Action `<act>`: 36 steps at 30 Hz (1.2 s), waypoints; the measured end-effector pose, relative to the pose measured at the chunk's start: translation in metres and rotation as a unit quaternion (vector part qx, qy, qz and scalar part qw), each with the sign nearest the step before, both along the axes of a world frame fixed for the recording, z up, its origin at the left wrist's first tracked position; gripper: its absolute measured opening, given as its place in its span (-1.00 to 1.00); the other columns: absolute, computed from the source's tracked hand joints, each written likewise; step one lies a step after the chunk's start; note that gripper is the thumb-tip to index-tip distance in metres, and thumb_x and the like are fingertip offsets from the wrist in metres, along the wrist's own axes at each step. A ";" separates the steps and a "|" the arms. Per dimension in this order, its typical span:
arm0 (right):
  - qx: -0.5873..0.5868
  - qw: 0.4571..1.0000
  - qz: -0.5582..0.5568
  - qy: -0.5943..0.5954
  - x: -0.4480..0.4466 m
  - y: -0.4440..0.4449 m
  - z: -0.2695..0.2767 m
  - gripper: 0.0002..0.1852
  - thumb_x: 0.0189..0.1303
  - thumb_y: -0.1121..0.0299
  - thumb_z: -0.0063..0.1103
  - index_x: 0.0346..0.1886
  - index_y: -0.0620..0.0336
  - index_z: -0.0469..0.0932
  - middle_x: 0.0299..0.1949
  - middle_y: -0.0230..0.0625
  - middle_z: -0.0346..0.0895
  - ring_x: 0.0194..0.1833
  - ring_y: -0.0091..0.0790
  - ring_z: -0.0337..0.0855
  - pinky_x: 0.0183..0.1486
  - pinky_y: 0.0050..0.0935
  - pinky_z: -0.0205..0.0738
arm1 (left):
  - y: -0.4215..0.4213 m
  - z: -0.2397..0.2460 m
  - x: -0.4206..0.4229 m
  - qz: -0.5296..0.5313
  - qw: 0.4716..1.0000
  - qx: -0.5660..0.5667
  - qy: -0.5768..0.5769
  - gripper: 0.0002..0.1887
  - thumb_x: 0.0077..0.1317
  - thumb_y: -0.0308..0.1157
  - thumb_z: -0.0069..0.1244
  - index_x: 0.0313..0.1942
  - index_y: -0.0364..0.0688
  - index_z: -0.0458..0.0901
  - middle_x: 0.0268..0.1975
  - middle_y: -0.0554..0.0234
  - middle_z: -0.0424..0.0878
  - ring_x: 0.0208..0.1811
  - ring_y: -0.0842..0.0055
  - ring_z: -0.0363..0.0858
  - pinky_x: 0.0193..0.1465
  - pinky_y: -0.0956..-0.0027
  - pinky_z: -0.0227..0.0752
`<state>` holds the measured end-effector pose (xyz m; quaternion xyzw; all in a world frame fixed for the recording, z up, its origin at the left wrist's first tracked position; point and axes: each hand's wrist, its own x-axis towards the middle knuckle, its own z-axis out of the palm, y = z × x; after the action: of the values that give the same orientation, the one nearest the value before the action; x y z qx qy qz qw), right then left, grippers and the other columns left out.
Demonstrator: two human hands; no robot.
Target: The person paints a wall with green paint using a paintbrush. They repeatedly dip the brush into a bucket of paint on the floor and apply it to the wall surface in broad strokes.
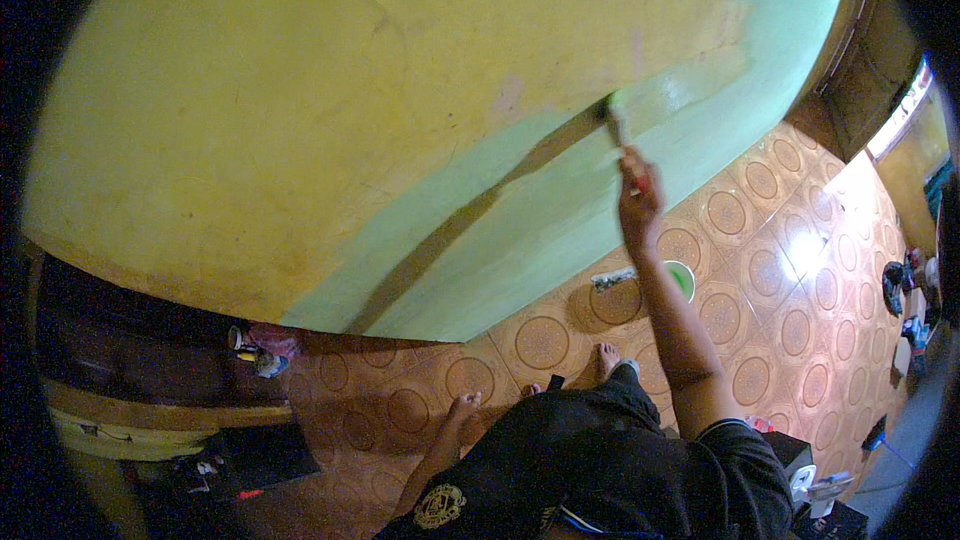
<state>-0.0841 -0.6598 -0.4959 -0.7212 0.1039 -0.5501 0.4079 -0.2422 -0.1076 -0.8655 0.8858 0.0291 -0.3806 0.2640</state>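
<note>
My right hand [640, 195] is raised to the wall [315, 112], gripping a paintbrush [616, 127] with some red showing at its handle. Green paint shows at the bristle tips, which meet the wall at the upper edge of a light green painted band [555, 202]. Above that band the wall is yellow, with scuffs and pale patches. A dark shadow crosses the green from the brush down to the left. Low beside my body hangs my left hand [465, 403], small and dim; whether it holds anything cannot be made out.
A white bucket with green paint [682, 281] stands on the patterned tile floor [540, 341], partly behind my forearm. Close to it lies a speckled pale object [613, 279]. Dark furniture [150, 345] is at left; a black box [270, 450] sits lower left. Assorted items [911, 315] line the right.
</note>
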 end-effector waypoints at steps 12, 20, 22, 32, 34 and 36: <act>0.132 0.936 0.323 0.033 -0.018 0.072 0.033 -0.84 0.31 0.54 0.13 -0.08 0.21 0.62 -0.06 -0.15 0.64 -0.14 -0.28 0.68 -0.06 -0.36 0.56 | 0.009 0.019 -0.007 0.011 0.998 0.065 -0.004 -0.42 0.31 0.17 -0.10 -0.18 -0.24 0.68 -0.25 -0.03 0.73 -0.15 0.08 0.70 -0.05 0.11 0.51; 0.191 0.975 0.050 -0.098 0.008 -0.124 0.034 -0.84 0.34 0.57 0.08 -0.07 0.29 0.61 -0.12 -0.23 0.66 -0.11 -0.40 0.66 -0.04 -0.46 0.58 | 0.007 0.016 -0.015 0.022 0.997 0.067 -0.009 -0.41 0.31 0.17 -0.11 -0.15 -0.26 0.66 -0.23 -0.04 0.73 -0.13 0.09 0.70 -0.03 0.12 0.51; 0.069 0.993 -0.006 -0.095 0.008 -0.128 0.034 -0.79 0.38 0.50 0.08 0.02 0.34 0.58 -0.11 -0.25 0.65 -0.16 -0.44 0.68 -0.06 -0.51 0.58 | 0.006 0.021 -0.021 0.015 0.997 0.074 -0.001 -0.40 0.31 0.18 -0.12 -0.14 -0.26 0.66 -0.22 -0.05 0.73 -0.13 0.09 0.70 -0.03 0.13 0.51; -0.046 0.952 0.298 0.057 -0.048 0.075 0.063 -0.77 0.24 0.48 0.24 -0.03 0.16 0.59 -0.08 -0.17 0.63 -0.16 -0.13 0.65 -0.13 -0.33 0.57 | 0.006 0.040 -0.011 0.007 0.994 0.106 -0.002 -0.38 0.32 0.18 -0.13 -0.11 -0.28 0.64 -0.19 -0.06 0.72 -0.11 0.10 0.69 0.00 0.14 0.51; 0.035 0.945 0.312 0.090 -0.052 0.066 0.071 -0.80 0.25 0.47 0.25 -0.05 0.17 0.61 -0.14 -0.17 0.65 -0.20 -0.22 0.68 -0.11 -0.37 0.57 | -0.013 0.042 0.000 0.010 0.995 0.100 -0.011 -0.38 0.32 0.18 -0.14 -0.10 -0.29 0.64 -0.19 -0.06 0.72 -0.10 0.10 0.69 0.00 0.14 0.51; 0.134 0.931 0.338 0.027 -0.028 0.032 0.055 -0.84 0.31 0.56 0.13 -0.09 0.21 0.62 -0.09 -0.23 0.66 -0.14 -0.41 0.63 -0.08 -0.45 0.56 | -0.019 0.046 0.009 0.014 0.992 0.117 -0.034 -0.39 0.33 0.17 -0.13 -0.10 -0.30 0.63 -0.23 -0.03 0.73 -0.14 0.13 0.70 -0.02 0.16 0.52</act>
<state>-0.1126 -0.6282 -0.4409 -0.6667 -0.0623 -0.3406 0.6600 -0.2333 -0.1263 -0.8198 0.9226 0.0763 -0.3404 0.1649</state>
